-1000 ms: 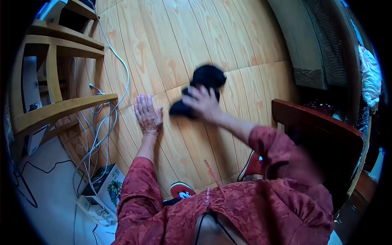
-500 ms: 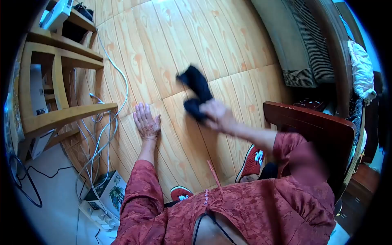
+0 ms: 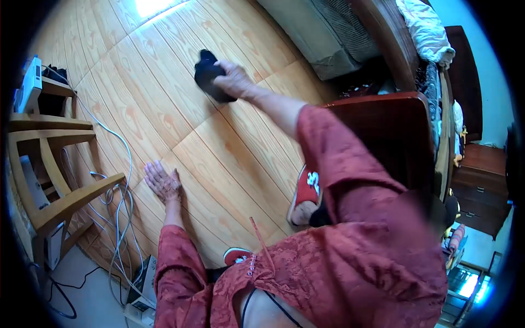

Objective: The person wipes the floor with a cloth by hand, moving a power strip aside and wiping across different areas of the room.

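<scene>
My right hand is closed on a dark, bunched-up black cloth, which might be a sock; its exact shape is hard to make out. The arm reaches far forward, with the cloth against or just over the wood-patterned floor. Palm down, my left hand has its fingers stretched out at the floor and holds nothing. Both forearms come out of red patterned sleeves. Below, a red shoe shows between the arms, and part of the other red shoe peeks out at the jacket's hem.
Wooden chair legs and loose white cables lie to the left, beside a box and a power strip. On the right stands a dark red wooden chair. A grey padded seat is at the upper right.
My right hand has moved forward and left over the floor with the black cloth. The camera view has turned and shifted. My left hand keeps its flat, outstretched pose.
</scene>
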Motion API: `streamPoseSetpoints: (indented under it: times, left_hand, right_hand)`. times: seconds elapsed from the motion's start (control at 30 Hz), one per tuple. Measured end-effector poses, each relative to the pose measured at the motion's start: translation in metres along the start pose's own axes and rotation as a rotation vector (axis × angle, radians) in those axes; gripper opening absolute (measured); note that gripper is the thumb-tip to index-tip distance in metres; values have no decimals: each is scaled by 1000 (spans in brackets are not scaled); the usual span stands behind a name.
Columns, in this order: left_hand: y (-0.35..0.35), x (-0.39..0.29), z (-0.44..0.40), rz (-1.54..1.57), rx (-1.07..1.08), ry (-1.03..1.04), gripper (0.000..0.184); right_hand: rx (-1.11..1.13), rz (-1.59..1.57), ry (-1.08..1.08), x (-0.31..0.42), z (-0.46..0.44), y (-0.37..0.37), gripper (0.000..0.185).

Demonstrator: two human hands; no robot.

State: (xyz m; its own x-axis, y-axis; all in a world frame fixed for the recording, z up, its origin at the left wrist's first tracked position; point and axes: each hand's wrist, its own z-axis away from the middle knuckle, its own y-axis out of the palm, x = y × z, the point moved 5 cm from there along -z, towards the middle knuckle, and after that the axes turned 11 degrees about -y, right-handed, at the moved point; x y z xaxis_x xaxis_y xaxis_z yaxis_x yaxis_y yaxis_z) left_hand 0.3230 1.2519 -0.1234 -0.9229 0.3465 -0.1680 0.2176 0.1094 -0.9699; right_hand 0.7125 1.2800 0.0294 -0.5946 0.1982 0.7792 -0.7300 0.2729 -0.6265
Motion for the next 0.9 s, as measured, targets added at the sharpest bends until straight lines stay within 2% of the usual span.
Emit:
streamPoseSetpoints:
  times: [0.07, 0.13, 0.2, 0.27, 0.3, 0.33, 0.37, 0.4, 0.43, 0.5, 0.53, 0.6, 0.63, 0.7, 0.9]
  left_hand:
    - [2, 0, -1, -38, -2, -1, 85]
    - [2, 1, 1, -50, 8, 6, 87]
    - [3, 0, -2, -30, 26, 16, 89]
    - [3, 0, -3, -27, 72, 3, 90]
    - [5, 1, -2, -27, 95, -7, 91]
    - [5, 1, -2, -21, 78, -1, 91]
    - [6, 2, -1, -19, 64, 7, 90]
    - [7, 4, -1, -22, 52, 19, 90]
    - [9, 5, -1, -25, 46, 25, 90]
    - [8, 6, -1, -52, 87, 18, 90]
    - [6, 6, -2, -68, 107, 13, 90]
    - [14, 10, -5, -173, 291, -33, 93]
    - [10, 7, -9, -231, 405, -68, 94]
    - [-1, 7, -15, -276, 561, -84, 96]
    - [-35, -14, -33, -140, 810, -78, 108]
  right_hand:
    - [1, -168, -1, 28, 23, -47, 47]
    - [44, -56, 27, 61, 70, -99, 48]
    - [75, -173, 84, 67, 133, -132, 42]
    - [22, -127, 327, 37, 214, -153, 43]
    - [-27, -44, 273, 18, 255, -161, 43]
    - [8, 48, 451, 0, 300, -165, 46]
    - [-12, 84, 516, -10, 337, -168, 48]
    - [29, 53, 728, -31, 376, -167, 49]
    - [-63, 82, 812, -43, 412, -163, 50]
    - [-241, 61, 832, -67, 473, -149, 59]
    - [-296, 166, 1075, -113, 528, -135, 65]
    - [-461, 175, 1464, -121, 584, -113, 76]
    - [-503, 192, 1589, -116, 595, -102, 77]
    - [-549, 192, 1692, -112, 599, -85, 78]
    - [-519, 212, 1681, -115, 584, -56, 82]
